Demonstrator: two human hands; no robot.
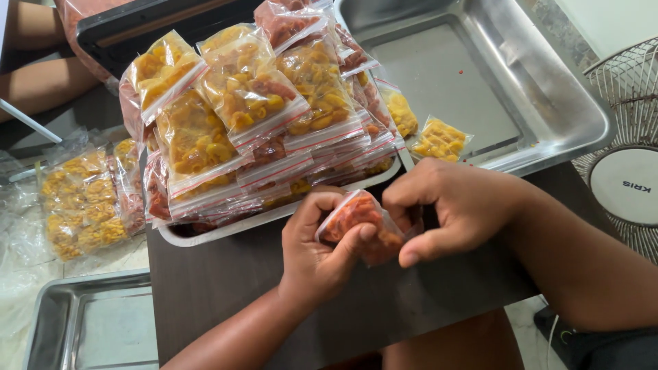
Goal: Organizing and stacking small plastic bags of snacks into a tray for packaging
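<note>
Two hands at frame centre, both on one small clear bag of red-orange snack pieces (356,223). Left hand (317,250) has its fingers curled shut around the bag's left end, thumb pressed on its front. Right hand (449,205) pinches the bag's upper right edge, fingers folded in; the pinch point itself is hidden behind the knuckles. The bag is held just above the dark tabletop (226,281), at the near edge of the loaded tray.

Steel trays, three counted: one loaded tray (205,236) at 11 o'clock from the hands, one empty tray (548,103) at 1 o'clock, one tray (89,322) at 8 o'clock, cut off by the bottom edge.

Filled bags heaped on the loaded tray (240,103): about six yellow ones clear on top; lower layers overlap, total not countable. Some red ones show between.

Two yellow bags (439,140) lie at the empty tray's near lip.

Loose pile of yellow bags (79,202) at 9 o'clock, number unclear under glare.

One wire fan (627,151) at 3 o'clock, cut off by the frame. Another person's arm (41,79) at 10 o'clock, partly seen.
</note>
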